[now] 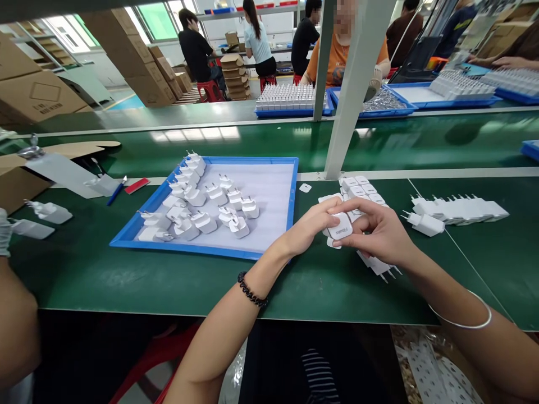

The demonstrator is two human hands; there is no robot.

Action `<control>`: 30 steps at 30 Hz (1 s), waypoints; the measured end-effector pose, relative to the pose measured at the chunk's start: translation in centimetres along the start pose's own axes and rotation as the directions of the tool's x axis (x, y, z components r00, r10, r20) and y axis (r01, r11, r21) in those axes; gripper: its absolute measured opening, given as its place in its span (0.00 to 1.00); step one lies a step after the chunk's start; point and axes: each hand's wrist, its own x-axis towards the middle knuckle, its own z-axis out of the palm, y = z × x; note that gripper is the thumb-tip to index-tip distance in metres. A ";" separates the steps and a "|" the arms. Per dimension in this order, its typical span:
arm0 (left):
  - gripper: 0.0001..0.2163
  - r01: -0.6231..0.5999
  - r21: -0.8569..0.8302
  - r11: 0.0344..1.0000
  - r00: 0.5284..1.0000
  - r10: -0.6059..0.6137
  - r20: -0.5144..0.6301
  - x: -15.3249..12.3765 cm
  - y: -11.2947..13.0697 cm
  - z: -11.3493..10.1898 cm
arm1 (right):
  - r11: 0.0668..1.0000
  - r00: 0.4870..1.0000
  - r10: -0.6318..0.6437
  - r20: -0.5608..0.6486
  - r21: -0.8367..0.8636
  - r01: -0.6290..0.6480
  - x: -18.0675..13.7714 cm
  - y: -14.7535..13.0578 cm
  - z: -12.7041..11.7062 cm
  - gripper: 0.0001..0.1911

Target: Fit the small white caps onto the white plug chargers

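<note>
Both hands meet over the bench at the right of centre. Between them is a white plug-in charger [340, 228], its flat face with small grey print turned up towards me. My left hand [309, 224] presses its thumb on the charger's left edge. Closed around the right side of it are the thumb and fingers of my right hand [381, 233]. Just behind the hands stands a block of white chargers [364, 188] in rows. More chargers with metal pins [377, 265] lie partly hidden under my right hand. One small white square cover [305, 188] lies apart on the green bench.
A blue-rimmed tray [295, 196] holds several loose chargers at left. Lined-up chargers [463, 209] lie at right. A metal post [345, 112] rises behind the hands. A blue pen knife [117, 191] lies near a white stand [71, 173]. A co-worker's arm [17, 314] is at far left.
</note>
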 end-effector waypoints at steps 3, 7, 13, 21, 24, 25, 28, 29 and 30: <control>0.07 0.020 0.012 1.000 0.999 -0.019 -0.027 0.1 0.0 0.1 | 0.999 1.000 -0.017 0.009 -0.030 0.018 0.0 0.3 0.2 0.18; 0.06 0.042 0.036 0.998 0.998 -0.041 -0.037 0.2 0.2 0.0 | 0.998 0.999 -0.009 0.031 -0.059 0.011 0.0 0.7 0.4 0.17; 0.09 -0.002 0.089 0.996 1.000 0.002 0.002 0.2 0.4 0.0 | 0.999 0.999 0.005 0.048 -0.038 -0.003 0.2 0.9 0.4 0.17; 0.17 0.034 0.040 0.999 0.996 -0.037 0.080 -0.7 1.3 -1.3 | 0.997 0.999 0.020 0.026 0.071 -0.022 1.0 0.9 -0.6 0.20; 0.21 -0.007 0.040 0.999 0.999 0.005 0.045 -1.2 2.1 -2.2 | 0.999 0.996 -0.027 -0.084 0.020 0.028 1.5 1.3 -1.0 0.19; 0.21 -0.026 0.063 0.998 1.000 0.025 0.009 -1.3 2.3 -2.6 | 0.999 0.992 -0.036 -0.124 -0.023 0.034 1.7 1.5 -1.3 0.18; 0.16 -0.045 0.339 0.940 0.971 0.121 -0.206 -1.6 2.9 -3.7 | 0.962 0.983 -0.046 -0.178 -0.274 -0.005 2.2 2.0 -2.6 0.13; 0.14 0.003 0.495 0.869 0.940 0.166 -0.298 -1.6 3.0 -4.1 | 0.918 0.985 -0.036 -0.168 -0.394 -0.033 2.3 2.1 -3.1 0.10; 0.12 0.095 0.644 0.760 0.900 0.211 -0.381 -1.7 3.0 -4.4 | 0.858 0.989 -0.016 -0.149 -0.510 -0.063 2.4 2.2 -3.5 0.08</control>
